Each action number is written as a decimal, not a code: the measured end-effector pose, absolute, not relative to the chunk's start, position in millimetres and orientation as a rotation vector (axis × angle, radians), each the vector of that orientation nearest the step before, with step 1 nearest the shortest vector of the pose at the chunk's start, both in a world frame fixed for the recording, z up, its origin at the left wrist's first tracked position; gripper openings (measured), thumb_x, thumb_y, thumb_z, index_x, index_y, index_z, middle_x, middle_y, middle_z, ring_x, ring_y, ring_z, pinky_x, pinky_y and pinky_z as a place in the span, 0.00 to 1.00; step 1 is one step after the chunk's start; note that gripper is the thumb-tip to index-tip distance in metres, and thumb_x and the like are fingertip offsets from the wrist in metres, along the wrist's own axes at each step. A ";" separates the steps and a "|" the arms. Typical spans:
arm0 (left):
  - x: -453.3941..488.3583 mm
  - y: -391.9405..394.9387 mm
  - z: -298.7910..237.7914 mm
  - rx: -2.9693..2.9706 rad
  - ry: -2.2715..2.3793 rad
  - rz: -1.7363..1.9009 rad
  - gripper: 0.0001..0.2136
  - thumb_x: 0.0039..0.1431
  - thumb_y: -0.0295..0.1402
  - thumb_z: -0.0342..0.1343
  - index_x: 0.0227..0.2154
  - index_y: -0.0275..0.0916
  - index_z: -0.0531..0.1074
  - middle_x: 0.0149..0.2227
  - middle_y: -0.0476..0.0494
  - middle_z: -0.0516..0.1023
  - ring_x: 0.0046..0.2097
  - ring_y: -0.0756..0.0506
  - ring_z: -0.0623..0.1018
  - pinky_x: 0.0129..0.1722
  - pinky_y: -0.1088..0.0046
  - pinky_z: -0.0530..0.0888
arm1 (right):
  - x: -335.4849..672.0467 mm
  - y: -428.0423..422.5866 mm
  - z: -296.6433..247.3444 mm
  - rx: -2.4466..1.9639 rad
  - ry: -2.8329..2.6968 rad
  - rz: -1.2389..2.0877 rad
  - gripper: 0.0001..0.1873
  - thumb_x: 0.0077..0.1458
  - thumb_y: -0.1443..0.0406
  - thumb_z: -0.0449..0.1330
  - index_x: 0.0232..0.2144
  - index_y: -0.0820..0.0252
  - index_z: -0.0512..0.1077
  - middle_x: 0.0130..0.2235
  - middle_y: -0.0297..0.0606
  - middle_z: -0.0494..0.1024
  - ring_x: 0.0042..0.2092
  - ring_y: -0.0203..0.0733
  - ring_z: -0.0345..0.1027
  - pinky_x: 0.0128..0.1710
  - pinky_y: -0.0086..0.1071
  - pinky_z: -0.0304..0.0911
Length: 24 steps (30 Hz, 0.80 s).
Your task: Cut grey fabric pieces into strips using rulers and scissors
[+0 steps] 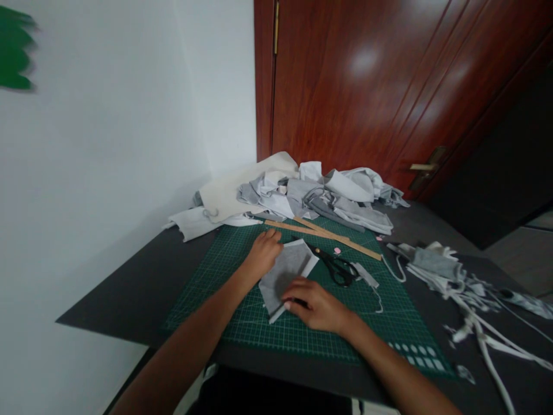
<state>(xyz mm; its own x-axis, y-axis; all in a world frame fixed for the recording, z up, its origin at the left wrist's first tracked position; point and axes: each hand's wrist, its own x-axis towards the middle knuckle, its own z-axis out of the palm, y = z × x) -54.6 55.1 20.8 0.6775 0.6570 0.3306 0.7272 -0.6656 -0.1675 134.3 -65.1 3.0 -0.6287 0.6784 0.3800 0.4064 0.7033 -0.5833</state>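
Note:
A grey piece of fabric (283, 274) lies on a green cutting mat (242, 323). My left hand (262, 253) rests on the fabric's far left edge with the fingers lying flat on it. My right hand (317, 305) presses on the near right edge, fingers bent down onto the cloth. Black scissors (337, 266) lie on the mat just right of the fabric, untouched. Two wooden rulers (322, 231) lie across the mat's far side.
A heap of grey and white cloth pieces (302, 193) sits at the back of the dark table (129, 288). Cut strips and scraps (458, 288) lie at the right. A white wall stands to the left, a wooden door (367, 86) behind.

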 end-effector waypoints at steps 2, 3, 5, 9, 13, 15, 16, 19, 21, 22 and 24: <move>-50.9 50.3 21.1 -2.593 -1.138 -0.331 0.12 0.60 0.20 0.51 0.32 0.36 0.80 0.41 0.34 0.75 0.50 0.36 0.72 0.46 0.58 0.72 | 131.4 -68.8 2.4 -0.798 -2.249 0.733 0.10 0.66 0.61 0.60 0.45 0.57 0.78 0.42 0.40 0.82 0.43 0.41 0.75 0.44 0.33 0.69; -48.3 47.4 21.2 -2.590 -1.169 -0.326 0.11 0.62 0.23 0.52 0.32 0.35 0.80 0.41 0.34 0.75 0.49 0.36 0.72 0.45 0.58 0.72 | 131.4 -68.8 1.8 -0.811 -2.214 0.781 0.11 0.66 0.60 0.61 0.47 0.57 0.78 0.43 0.39 0.82 0.42 0.41 0.75 0.43 0.32 0.70; -42.3 40.9 21.7 -2.598 -1.236 -0.316 0.13 0.67 0.32 0.53 0.33 0.33 0.81 0.40 0.32 0.76 0.49 0.35 0.73 0.45 0.57 0.72 | 135.4 -63.9 0.4 -0.887 -2.135 0.769 0.11 0.66 0.59 0.61 0.47 0.55 0.78 0.44 0.38 0.83 0.42 0.41 0.76 0.43 0.32 0.70; -31.6 30.2 21.5 -2.619 -1.374 -0.297 0.23 0.67 0.49 0.55 0.40 0.30 0.81 0.42 0.30 0.78 0.49 0.33 0.74 0.45 0.57 0.72 | 160.0 -40.6 -4.2 -1.256 -2.000 0.261 0.13 0.69 0.65 0.54 0.48 0.59 0.78 0.50 0.45 0.82 0.53 0.49 0.73 0.57 0.43 0.64; -27.9 27.9 18.6 -2.634 -1.385 -0.291 0.32 0.63 0.58 0.55 0.46 0.28 0.78 0.45 0.28 0.77 0.51 0.31 0.74 0.47 0.56 0.72 | 185.5 -22.7 -10.7 -1.767 -1.999 -0.206 0.19 0.68 0.66 0.54 0.57 0.67 0.72 0.58 0.56 0.75 0.59 0.61 0.67 0.60 0.53 0.57; -28.2 28.4 16.5 -2.639 -1.386 -0.294 0.34 0.61 0.60 0.54 0.49 0.29 0.77 0.47 0.27 0.77 0.52 0.30 0.73 0.50 0.54 0.71 | 189.2 -19.8 -12.5 -1.894 -2.030 -0.264 0.22 0.68 0.65 0.54 0.60 0.67 0.70 0.57 0.56 0.76 0.59 0.62 0.66 0.58 0.52 0.57; -28.7 28.8 15.3 -2.647 -1.391 -0.296 0.36 0.60 0.62 0.54 0.51 0.29 0.76 0.48 0.27 0.76 0.53 0.30 0.73 0.51 0.53 0.70 | 188.9 -19.2 -12.8 -1.930 -2.040 -0.273 0.23 0.68 0.64 0.54 0.61 0.67 0.69 0.55 0.55 0.78 0.59 0.62 0.67 0.57 0.51 0.57; -31.3 31.0 11.1 -2.707 -1.393 -0.283 0.41 0.59 0.65 0.52 0.59 0.32 0.71 0.58 0.25 0.72 0.60 0.27 0.69 0.58 0.50 0.66 | 185.2 -18.6 -11.3 -1.992 -2.020 -0.258 0.23 0.67 0.64 0.56 0.61 0.66 0.69 0.53 0.53 0.79 0.58 0.59 0.68 0.54 0.46 0.58; -33.6 33.5 8.2 -2.764 -1.415 -0.242 0.43 0.59 0.66 0.49 0.65 0.35 0.66 0.66 0.26 0.65 0.67 0.24 0.62 0.63 0.47 0.61 | 185.2 -18.4 -8.5 -2.019 -1.993 -0.209 0.21 0.67 0.62 0.57 0.58 0.65 0.71 0.51 0.52 0.80 0.56 0.56 0.70 0.52 0.42 0.59; -34.8 35.0 6.9 -2.793 -1.430 -0.220 0.44 0.59 0.67 0.48 0.67 0.36 0.63 0.68 0.26 0.62 0.69 0.24 0.59 0.65 0.46 0.58 | 187.0 -18.4 -6.6 -2.026 -1.987 -0.183 0.20 0.67 0.61 0.57 0.57 0.64 0.72 0.51 0.51 0.80 0.55 0.54 0.71 0.50 0.40 0.60; -36.7 38.0 4.8 -2.855 -1.447 -0.185 0.47 0.58 0.69 0.46 0.69 0.38 0.59 0.72 0.28 0.56 0.72 0.24 0.53 0.67 0.45 0.54 | 194.9 -18.7 -1.2 -2.042 -1.985 -0.160 0.16 0.67 0.60 0.58 0.52 0.61 0.75 0.48 0.48 0.81 0.51 0.50 0.73 0.47 0.37 0.60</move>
